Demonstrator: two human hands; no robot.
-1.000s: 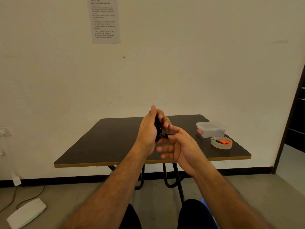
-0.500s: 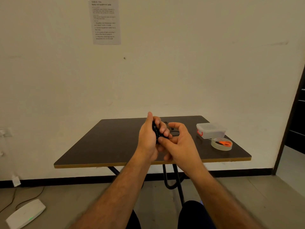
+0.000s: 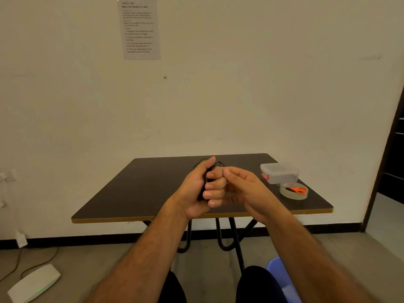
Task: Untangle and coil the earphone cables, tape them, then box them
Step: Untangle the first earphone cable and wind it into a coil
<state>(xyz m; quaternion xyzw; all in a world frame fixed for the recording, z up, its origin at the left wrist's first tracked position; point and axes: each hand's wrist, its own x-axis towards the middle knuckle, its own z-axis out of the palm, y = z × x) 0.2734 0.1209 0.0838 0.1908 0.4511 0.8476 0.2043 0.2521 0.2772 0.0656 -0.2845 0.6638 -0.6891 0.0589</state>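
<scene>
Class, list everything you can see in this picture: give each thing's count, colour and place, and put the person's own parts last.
table: one, dark top, against the wall
plastic box: one, clear with red latch, table's right side
tape roll: one, clear, in front of the box
scissors: one, orange handles, lying on the tape roll
loose cable: black, on the table behind the hands
instruction sheet: one, white, on the wall
white device: one, green light, floor at left
coiled cable: black, gripped in left hand
right hand: fingers curled beside the coil
</scene>
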